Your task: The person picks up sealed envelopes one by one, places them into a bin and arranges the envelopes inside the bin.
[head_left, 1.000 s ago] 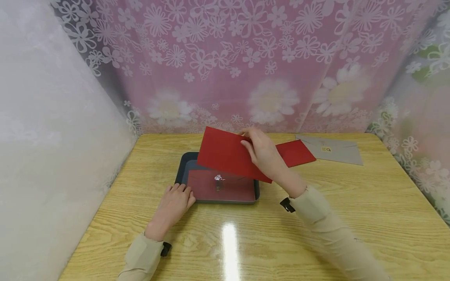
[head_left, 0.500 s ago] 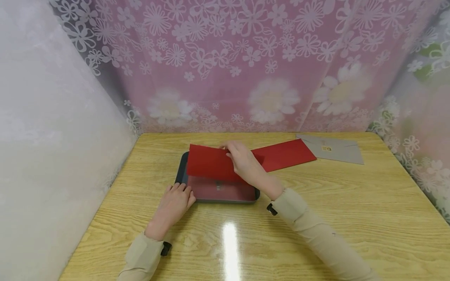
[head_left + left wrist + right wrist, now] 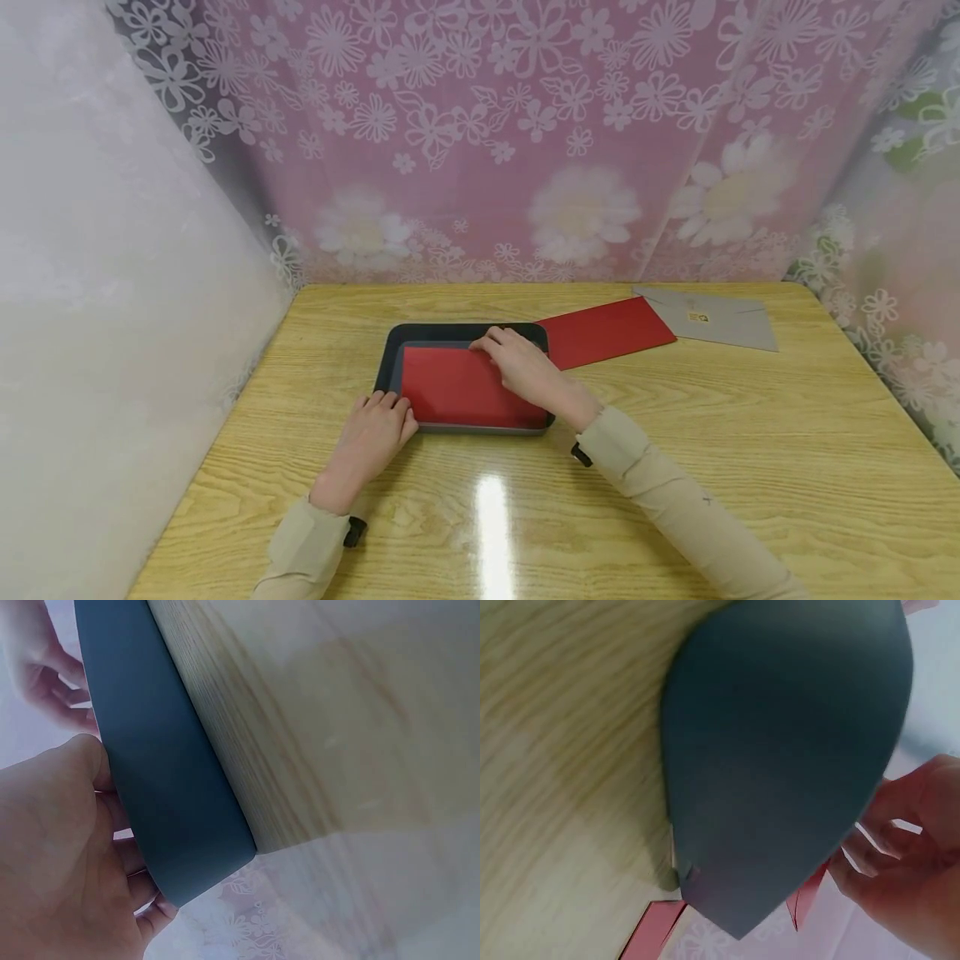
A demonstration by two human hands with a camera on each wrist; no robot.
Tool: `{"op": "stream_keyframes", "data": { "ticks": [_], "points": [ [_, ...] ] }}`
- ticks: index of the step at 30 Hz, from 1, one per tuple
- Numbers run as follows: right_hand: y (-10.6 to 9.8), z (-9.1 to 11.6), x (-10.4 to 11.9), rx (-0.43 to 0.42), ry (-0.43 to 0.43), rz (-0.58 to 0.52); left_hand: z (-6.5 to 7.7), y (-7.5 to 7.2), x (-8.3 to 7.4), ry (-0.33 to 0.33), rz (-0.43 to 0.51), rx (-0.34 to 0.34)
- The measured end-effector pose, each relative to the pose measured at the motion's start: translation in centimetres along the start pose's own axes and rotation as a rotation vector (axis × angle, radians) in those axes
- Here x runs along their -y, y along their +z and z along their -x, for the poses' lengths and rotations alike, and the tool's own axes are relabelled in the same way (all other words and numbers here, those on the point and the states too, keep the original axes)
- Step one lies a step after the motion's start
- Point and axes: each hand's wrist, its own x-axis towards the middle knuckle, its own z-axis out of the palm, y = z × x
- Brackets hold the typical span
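Lowered since half a second ago, the red envelope (image 3: 453,387) is now laid in the dark tray (image 3: 450,332), and the marked envelope that was seen beneath it has been covered. With it, the right hand (image 3: 521,367) has been brought slightly down, while the left hand (image 3: 371,433) has been kept in place. The hands are held well apart: by the right, the far edge of the red envelope is pinched near the tray's right end; by the left, the near left corner of the tray is gripped, its fingers curled over the rim, as is also shown from the left wrist.

To the right, a second red envelope (image 3: 607,333) is laid slantwise on the bench (image 3: 810,433), its near end beside the tray; whether any of it is tucked beneath cannot be told. Its far end is lapped over a grey envelope (image 3: 735,325), on which a small gold label (image 3: 698,317) is borne. Both forearms are covered by beige sleeves (image 3: 645,467), and the bench is backed by a pink floral curtain (image 3: 480,125).
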Motion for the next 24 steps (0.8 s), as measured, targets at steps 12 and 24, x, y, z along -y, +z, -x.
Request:
{"op": "stream_keyframes", "data": {
  "ticks": [12,24],
  "points": [
    [-1.1,1.7,-1.3,0.068,0.037,-0.023,0.0,0.2,-0.1,0.004,-0.006,-0.032],
    [-3.0,4.3,-6.1,-0.192,0.149,0.036,0.1,0.3,0.0,0.013,-0.001,-0.04]
  ]
}}
